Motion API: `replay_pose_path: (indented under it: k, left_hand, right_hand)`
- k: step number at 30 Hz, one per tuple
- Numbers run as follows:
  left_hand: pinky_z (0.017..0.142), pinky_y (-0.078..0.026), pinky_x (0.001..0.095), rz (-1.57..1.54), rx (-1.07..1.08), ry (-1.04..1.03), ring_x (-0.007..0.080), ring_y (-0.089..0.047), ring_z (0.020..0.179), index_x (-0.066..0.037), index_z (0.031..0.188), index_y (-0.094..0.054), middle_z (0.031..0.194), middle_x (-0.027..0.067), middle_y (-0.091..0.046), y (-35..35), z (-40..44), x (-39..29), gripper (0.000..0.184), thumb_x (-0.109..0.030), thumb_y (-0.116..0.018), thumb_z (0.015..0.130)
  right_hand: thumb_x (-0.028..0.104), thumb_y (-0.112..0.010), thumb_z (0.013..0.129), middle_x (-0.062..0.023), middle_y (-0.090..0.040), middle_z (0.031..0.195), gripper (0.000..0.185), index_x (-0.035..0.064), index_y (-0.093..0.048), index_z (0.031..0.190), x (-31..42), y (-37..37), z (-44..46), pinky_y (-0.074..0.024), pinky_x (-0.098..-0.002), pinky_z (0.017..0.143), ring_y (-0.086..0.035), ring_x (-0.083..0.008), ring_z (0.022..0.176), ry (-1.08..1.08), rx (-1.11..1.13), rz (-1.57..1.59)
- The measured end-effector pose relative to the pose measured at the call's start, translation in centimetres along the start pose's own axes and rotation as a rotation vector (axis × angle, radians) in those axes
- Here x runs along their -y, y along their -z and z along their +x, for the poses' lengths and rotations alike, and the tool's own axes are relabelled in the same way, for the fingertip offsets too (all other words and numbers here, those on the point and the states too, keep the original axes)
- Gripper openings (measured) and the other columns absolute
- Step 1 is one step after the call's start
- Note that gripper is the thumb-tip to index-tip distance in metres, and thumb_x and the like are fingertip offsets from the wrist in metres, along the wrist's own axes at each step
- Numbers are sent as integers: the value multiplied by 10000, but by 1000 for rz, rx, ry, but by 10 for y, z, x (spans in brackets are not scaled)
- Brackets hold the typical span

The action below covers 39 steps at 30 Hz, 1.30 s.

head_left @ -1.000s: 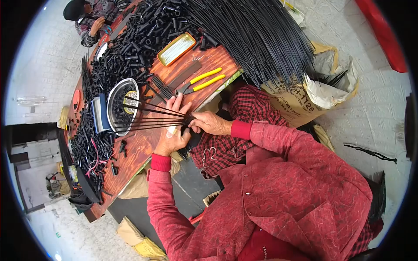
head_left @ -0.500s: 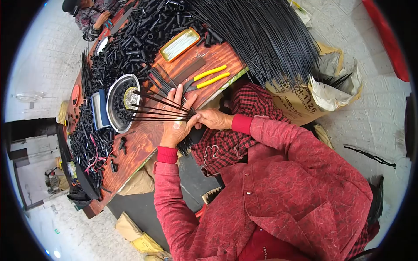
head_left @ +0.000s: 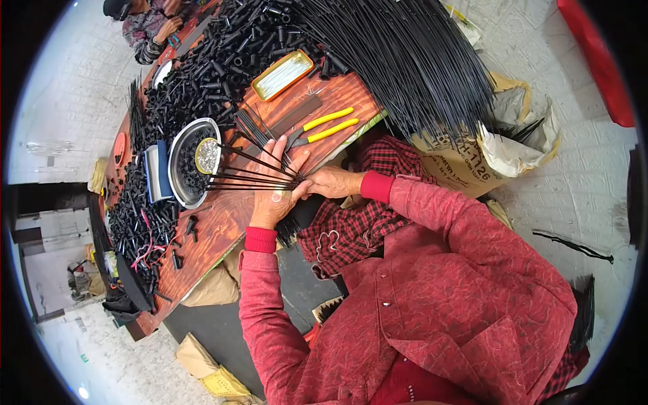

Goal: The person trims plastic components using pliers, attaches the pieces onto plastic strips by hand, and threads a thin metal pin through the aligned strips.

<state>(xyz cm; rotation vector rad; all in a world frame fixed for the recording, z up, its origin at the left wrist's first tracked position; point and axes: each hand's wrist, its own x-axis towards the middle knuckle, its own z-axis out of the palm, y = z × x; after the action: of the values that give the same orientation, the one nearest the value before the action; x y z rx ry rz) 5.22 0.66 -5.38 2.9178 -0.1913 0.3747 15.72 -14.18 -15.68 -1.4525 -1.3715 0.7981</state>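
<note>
Several thin black rods (head_left: 253, 177) fan out over my left hand (head_left: 271, 202), their free ends pointing toward the steel bowl. My left thumb and fingers close around them near the gathered end. Right beside it, my right hand (head_left: 331, 182) pinches the same gathered ends, its fingertips touching my left thumb. What lies inside the two grips is partly hidden. Just past my left fingers lie more black rods (head_left: 251, 127) and pliers with yellow handles (head_left: 329, 125). The steel bowl (head_left: 177, 183) holds small black pieces and a round tin (head_left: 208, 156) of shiny bits.
Black tubular parts (head_left: 229, 50) are heaped over the wooden table (head_left: 219, 216). An orange-rimmed tray (head_left: 283, 74) holds thin pale sticks. A large bundle of long black rods (head_left: 405, 61) hangs over the edge by a paper sack (head_left: 466, 165). Another person (head_left: 152, 30) sits at the far end.
The view has shifted slightly. Both hands keep their hold on the rods with little movement, and the far person's hands have moved.
</note>
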Motion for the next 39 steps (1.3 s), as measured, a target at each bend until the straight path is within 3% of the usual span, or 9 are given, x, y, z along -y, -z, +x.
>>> replay_pose_path:
  k: [7, 9, 12, 15, 21, 31, 35, 37, 39]
  left_hand:
    - [1099, -313, 538, -100, -51, -40, 431, -326, 1360, -251, 1339, -583, 1515, 164, -340, -4, 0, 4, 625, -260, -767, 742]
    - [1118, -315, 529, -99, -60, -35, 436, -328, 1358, -240, 1325, -593, 1516, 166, -332, -1, 1, 1, 613, -237, -773, 738]
    - [1116, -331, 523, -60, 2, 1, 442, -327, 1364, -243, 1303, -602, 1522, 165, -318, 1, 1, 1, 595, -223, -781, 736]
    - [1112, -321, 528, -65, -31, -16, 434, -324, 1371, -255, 1322, -584, 1529, 158, -315, -1, -1, 3, 602, -249, -778, 752]
    - [1107, -316, 522, -31, -55, -18, 435, -328, 1367, -242, 1338, -573, 1525, 166, -318, 1, -3, 3, 581, -254, -748, 784]
    - [1108, -314, 538, -91, -61, -20, 418, -329, 1372, -227, 1356, -547, 1525, 144, -332, 0, -8, 7, 644, -217, -764, 749]
    - [1120, -341, 480, -93, -94, 7, 388, -359, 1371, -256, 1338, -576, 1522, 128, -360, -2, -10, 8, 631, -250, -773, 739]
    - [1120, -341, 483, -63, -124, -12, 384, -382, 1355, -262, 1345, -569, 1490, 122, -404, 0, -11, 8, 628, -274, -770, 750]
    - [1114, -348, 485, -67, -145, -48, 377, -411, 1331, -265, 1342, -571, 1435, 115, -461, 0, -12, 10, 610, -282, -764, 764]
  right_hand:
    - [329, -589, 899, -237, -652, 1044, 360, 38, -624, 1108, 35, 28, -22, -507, -492, 812, -627, -416, 980, -99, -41, -471]
    - [293, -621, 879, -178, -677, 862, 264, 35, -654, 926, 62, 50, -28, -519, -484, 721, -657, -385, 841, -101, -61, -590]
    - [144, -659, 839, -110, -672, 836, 106, 65, -661, 909, 75, 70, -22, -516, -414, 662, -666, -299, 793, 154, -496, -647]
    - [178, -720, 786, -73, -569, 957, 281, 103, -632, 1042, 97, 90, -6, -497, -404, 755, -575, -291, 906, 115, -560, -779]
    - [230, -767, 738, -59, -537, 1026, 401, 114, -617, 1091, 70, 99, 2, -469, -424, 821, -514, -283, 987, 53, -407, -850]
    - [174, -766, 732, -89, -585, 1001, 371, 96, -636, 1070, 88, 117, -16, -470, -418, 828, -553, -303, 1003, -165, -503, -1104]
    - [143, -754, 754, -126, -592, 1094, 385, 51, -624, 1104, 132, 105, 2, -479, -403, 891, -566, -322, 1062, 88, -307, -728]
    - [184, -773, 764, -120, -593, 1071, 434, 44, -623, 1146, 160, 95, 12, -476, -369, 904, -578, -266, 1053, 161, -54, -274]
    - [232, -789, 741, -122, -597, 1046, 476, 59, -628, 1153, 166, 87, 25, -490, -379, 866, -605, -283, 1013, 185, -10, -278]
